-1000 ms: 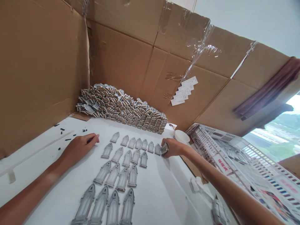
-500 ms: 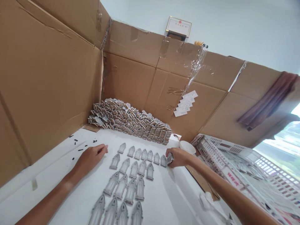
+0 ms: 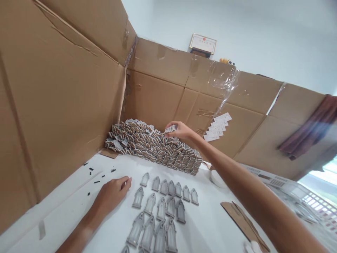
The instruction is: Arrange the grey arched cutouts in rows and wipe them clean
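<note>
A right hand (image 3: 181, 130) reaches over the top of a long, heaped pile of thin grey-and-white pieces with brown edges (image 3: 150, 147), its grip closed on a short stack of small, pale grey pieces (image 3: 171, 129). Whether the held stack touches the pile below is unclear. The left hand (image 3: 114, 191) lies on the white surface (image 3: 205, 225), fingers loosely curled; its underside is hidden, and whether that grip is open or closed cannot be told.

Beside the left hand, grey, pointed-arch pieces shaped like church windows (image 3: 161, 209) lie flat in rows (seven in the farthest, then five, then four, with tips of more at the lower edge). Small black bits (image 3: 97, 182) are scattered beyond the left wrist. Tall brown cardboard walls (image 3: 79, 88) enclose the pile, and overlapping white paper cards (image 3: 217, 127) hang on the back one. A white round dish (image 3: 216, 178) sits partly behind the right forearm, near a flat brown cardboard piece (image 3: 239, 221).
</note>
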Demonstrator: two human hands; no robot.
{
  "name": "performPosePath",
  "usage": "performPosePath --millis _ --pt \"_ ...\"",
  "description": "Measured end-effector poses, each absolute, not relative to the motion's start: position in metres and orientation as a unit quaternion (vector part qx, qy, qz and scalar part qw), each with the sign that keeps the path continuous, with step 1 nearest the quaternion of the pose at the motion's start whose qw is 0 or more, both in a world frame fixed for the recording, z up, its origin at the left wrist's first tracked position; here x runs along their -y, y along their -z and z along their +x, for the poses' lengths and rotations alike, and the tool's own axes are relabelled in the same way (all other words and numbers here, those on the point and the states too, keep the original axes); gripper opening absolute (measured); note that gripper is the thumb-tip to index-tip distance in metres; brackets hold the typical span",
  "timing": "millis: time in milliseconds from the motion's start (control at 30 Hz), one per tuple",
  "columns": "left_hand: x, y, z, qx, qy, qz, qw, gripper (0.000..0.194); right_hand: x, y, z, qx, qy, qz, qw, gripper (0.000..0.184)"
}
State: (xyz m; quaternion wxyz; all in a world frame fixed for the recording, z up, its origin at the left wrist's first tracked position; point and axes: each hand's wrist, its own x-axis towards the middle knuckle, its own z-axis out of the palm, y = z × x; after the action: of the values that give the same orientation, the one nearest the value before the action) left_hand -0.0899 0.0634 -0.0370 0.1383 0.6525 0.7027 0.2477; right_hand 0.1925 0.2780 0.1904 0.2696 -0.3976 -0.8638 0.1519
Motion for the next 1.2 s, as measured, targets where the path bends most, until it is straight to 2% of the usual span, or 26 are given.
performPosePath --millis 167,267,400,567,700,1200 --pt "-0.065 0.037 -0.087 -0.702 -0.228 0.663 0.125 0.040 -0.310 -0.189 0.136 0.839 -0.201 -0.398 0.313 0.048" --pt "-0.066 0.037 -0.086 -0.704 -0.226 0.662 0.124 0.040 -0.320 -0.181 0.124 0.831 -0.192 -0.409 0.324 0.049" --pt "-0.066 0.040 -0.086 -0.708 -0.216 0.662 0.118 0.039 -0.327 -0.167 0.122 0.840 -0.163 -0.420 0.304 0.048" --pt "-0.066 0.040 -0.084 -0.705 -0.212 0.667 0.112 0.041 -0.332 -0.156 0.135 0.846 -0.150 -0.436 0.269 0.058" --pt "-0.067 0.040 -0.083 -0.707 -0.209 0.667 0.108 0.041 -0.328 -0.153 0.146 0.853 -0.136 -0.438 0.247 0.060" --pt "-0.066 0.039 -0.084 -0.708 -0.203 0.669 0.098 0.040 -0.319 -0.137 0.166 0.865 -0.090 -0.441 0.222 0.073"
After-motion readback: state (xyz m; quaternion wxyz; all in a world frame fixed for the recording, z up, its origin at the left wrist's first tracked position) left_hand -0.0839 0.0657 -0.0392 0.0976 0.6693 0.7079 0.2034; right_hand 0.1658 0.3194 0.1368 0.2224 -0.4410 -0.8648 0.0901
